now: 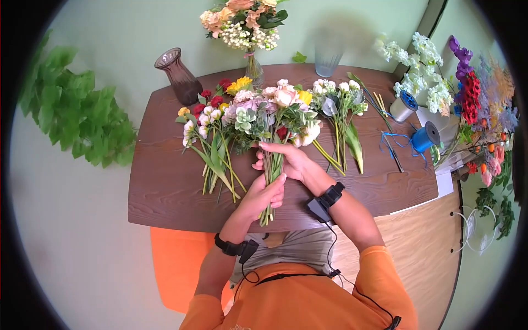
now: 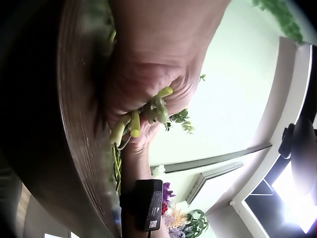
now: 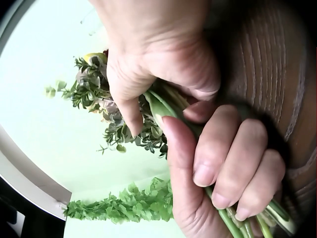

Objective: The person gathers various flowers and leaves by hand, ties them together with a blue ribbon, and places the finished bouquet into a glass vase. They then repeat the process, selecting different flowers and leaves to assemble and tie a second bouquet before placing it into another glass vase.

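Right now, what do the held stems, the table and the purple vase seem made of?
Held stems: probably plastic, smooth, evenly yellow-green at the ends; real ones aren't ruled out.
Table: wood or wood-look laminate, brown, low sheen, wavy grain.
Purple vase: likely tinted glass, glossy, ribbed, translucent.

The bouquet [image 1: 274, 116] is full: pink, lilac and cream blooms [image 1: 286, 97] with a touch of yellow, and small-leaved sprigs [image 1: 297, 117]. Its green stems [image 1: 268, 165] are gathered close, the left hand [image 1: 264, 194] gripping them low, the right hand [image 1: 293, 162] nearer the blooms. It is held over the worktop [image 1: 165, 190], cut ends jutting past the left hand.
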The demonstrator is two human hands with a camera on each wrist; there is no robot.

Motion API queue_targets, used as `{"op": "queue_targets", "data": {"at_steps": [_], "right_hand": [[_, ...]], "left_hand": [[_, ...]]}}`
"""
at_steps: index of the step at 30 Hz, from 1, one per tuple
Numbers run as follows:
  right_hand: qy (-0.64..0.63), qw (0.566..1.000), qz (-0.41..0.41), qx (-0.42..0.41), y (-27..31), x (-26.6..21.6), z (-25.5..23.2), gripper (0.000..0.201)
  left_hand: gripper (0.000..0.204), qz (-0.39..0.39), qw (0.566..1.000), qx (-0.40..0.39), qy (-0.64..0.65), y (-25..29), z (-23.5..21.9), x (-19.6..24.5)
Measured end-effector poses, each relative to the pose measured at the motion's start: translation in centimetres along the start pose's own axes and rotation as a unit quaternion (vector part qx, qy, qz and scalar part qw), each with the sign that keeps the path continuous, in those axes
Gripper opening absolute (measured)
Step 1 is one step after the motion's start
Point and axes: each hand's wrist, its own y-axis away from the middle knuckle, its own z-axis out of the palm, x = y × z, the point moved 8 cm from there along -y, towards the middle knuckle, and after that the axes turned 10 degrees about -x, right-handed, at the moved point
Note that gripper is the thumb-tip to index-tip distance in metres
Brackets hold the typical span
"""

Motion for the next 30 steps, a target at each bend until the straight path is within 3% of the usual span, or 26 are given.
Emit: {"op": "queue_targets", "data": {"at_steps": [3,7,11,14,15,17,19,20,21,23,25,26,28,30], "right_hand": [[0.003,0.999,-0.003,-0.04,-0.9,0.3,-0.3,0.029],[0.013,1.0,0.013,-0.018,-1.1,0.6,-0.6,0.019],[-0.002,0.999,0.005,-0.041,-1.0,0.7,-0.1,0.016],[0.015,1.0,0.015,-0.011,-0.7,0.8,-0.3,0.019],[0.03,0.999,0.02,-0.005,-0.5,0.8,0.0,0.021],[0.043,0.999,0.023,-0.002,-0.1,0.5,0.7,0.026],[0.091,0.993,0.072,-0.003,0.4,0.6,1.2,0.041],[0.026,0.996,0.065,0.054,0.0,1.2,1.2,0.051],[0.066,0.99,0.098,-0.077,0.2,0.9,1.2,0.048],[0.062,0.99,0.118,-0.044,-0.3,1.9,-0.8,0.048],[0.069,0.993,0.092,-0.031,0.2,1.4,0.1,0.04],[0.066,0.994,0.086,-0.026,0.4,1.3,0.4,0.039],[0.059,0.994,0.084,-0.039,0.0,1.7,0.1,0.041],[0.059,0.995,0.072,-0.035,0.5,1.4,0.5,0.043]], "left_hand": [[0.021,0.0,1.0,0.0,-0.003,0.0,-0.2,-0.1],[0.015,0.013,0.998,0.001,-0.057,-0.3,-1.1,-0.3],[0.032,0.04,0.999,-0.033,-0.004,-0.8,-1.8,0.9],[0.039,0.008,0.991,-0.041,-0.13,-0.9,-1.9,2.3],[0.039,0.009,0.991,-0.041,-0.131,-0.8,-1.7,3.0],[0.039,-0.062,0.989,-0.018,-0.132,-0.6,-1.7,3.4],[0.035,-0.059,0.99,-0.043,-0.118,-1.4,-2.7,2.9],[0.032,-0.036,0.998,-0.021,-0.056,-1.9,-3.5,2.8],[0.03,-0.015,1.0,-0.005,0.006,-2.6,-4.0,2.6],[0.016,-0.005,0.997,0.002,0.077,-3.0,-3.3,3.2],[0.009,-0.034,0.991,-0.062,0.113,-3.5,-3.9,2.2],[0.009,-0.047,0.99,-0.08,0.11,-3.6,-3.5,1.8],[0.01,-0.003,0.998,-0.028,0.054,-3.4,-3.8,2.5],[0.014,-0.003,0.999,-0.025,0.02,-3.3,-3.4,2.5]]}}
